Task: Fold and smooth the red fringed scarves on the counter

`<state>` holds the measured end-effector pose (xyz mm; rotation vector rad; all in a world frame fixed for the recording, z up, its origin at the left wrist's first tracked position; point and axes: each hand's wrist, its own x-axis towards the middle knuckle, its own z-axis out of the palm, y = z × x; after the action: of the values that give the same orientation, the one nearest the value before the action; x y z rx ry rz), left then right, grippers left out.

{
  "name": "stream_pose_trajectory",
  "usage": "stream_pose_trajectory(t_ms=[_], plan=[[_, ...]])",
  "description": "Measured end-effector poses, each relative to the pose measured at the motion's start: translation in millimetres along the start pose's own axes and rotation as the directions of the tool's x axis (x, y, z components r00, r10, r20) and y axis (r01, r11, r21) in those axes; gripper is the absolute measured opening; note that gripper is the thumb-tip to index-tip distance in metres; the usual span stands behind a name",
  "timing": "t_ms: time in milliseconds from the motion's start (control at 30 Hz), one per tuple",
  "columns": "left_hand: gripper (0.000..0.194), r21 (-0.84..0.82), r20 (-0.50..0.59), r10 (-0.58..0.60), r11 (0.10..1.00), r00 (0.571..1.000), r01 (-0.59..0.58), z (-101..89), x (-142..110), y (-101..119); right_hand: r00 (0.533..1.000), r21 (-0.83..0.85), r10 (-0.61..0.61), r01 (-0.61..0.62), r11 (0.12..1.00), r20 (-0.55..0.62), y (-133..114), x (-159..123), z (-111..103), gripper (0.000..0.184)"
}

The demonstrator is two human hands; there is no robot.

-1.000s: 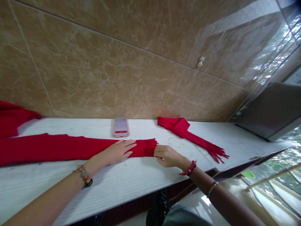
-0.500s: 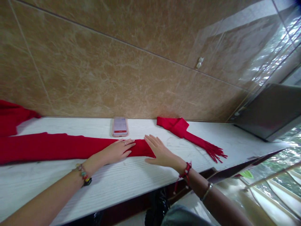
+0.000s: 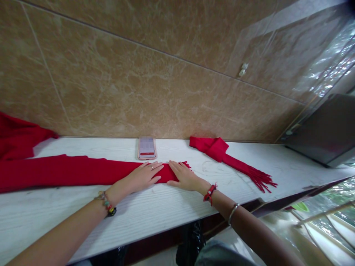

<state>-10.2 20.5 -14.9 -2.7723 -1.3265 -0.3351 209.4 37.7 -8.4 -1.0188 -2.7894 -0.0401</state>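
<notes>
Head camera: our left hand [image 3: 144,179] and right hand [image 3: 184,176] lie spread flat on a long red scarf [image 3: 69,170], stretched along a white wood-grain tabletop [image 3: 133,214]. We judge it soft, light and limp, best held by its long edges. Our right hand partly covers the fringe [image 3: 187,165]; the view cuts off the scarf's left end.

The right hand [image 3: 185,179], curled at the end of the scarf [image 3: 83,171] a second earlier, lay flat across it with fingers extended. It had slid inward over the past half-second, narrowing the gap to the left hand [image 3: 142,177]. The fringe [image 3: 188,165], covered then, showed beside its fingers.
</notes>
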Motion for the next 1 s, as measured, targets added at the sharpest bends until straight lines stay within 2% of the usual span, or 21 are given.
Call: stream_pose_trajectory(t_ms=[200, 400, 567, 700, 833, 1000], plan=[[0.058, -0.023, 0.117, -0.033, 0.999, 0.993, 0.036, -17.3, -14, -10, 0.999, -0.013, -0.020, 0.019, 1.000, -0.036, 5, -2, 4, 0.074], [0.063, 0.006, 0.212, -0.154, 0.988, 0.965, 0.157, -29.8, -23, -19, 0.997, -0.023, -0.033, 0.032, 0.999, -0.068, 11, -8, 5, 0.073], [0.062, 0.030, 0.194, -0.100, 0.995, 0.976, 0.096, -26.9, -19, -6, 0.996, -0.041, -0.031, 0.028, 0.999, -0.078, 29, -22, 4, 0.071], [0.065, 0.019, 0.206, -0.045, 0.999, 0.978, 0.042, -24.6, -17, 3, 0.995, -0.078, 0.023, -0.030, 0.996, -0.092, 48, -39, 1, 0.067], [0.066, 0.030, 0.218, -0.053, 0.998, 0.975, 0.047, -22.3, -16, 3, 0.995, -0.116, 0.074, -0.082, 0.990, -0.069, 62, -53, -5, 0.064], [0.065, 0.016, 0.192, -0.038, 0.999, 0.981, 0.036, -19.8, -15, 0, 0.999, -0.145, 0.050, -0.050, 0.988, 0.003, 78, -67, -13, 0.066]])
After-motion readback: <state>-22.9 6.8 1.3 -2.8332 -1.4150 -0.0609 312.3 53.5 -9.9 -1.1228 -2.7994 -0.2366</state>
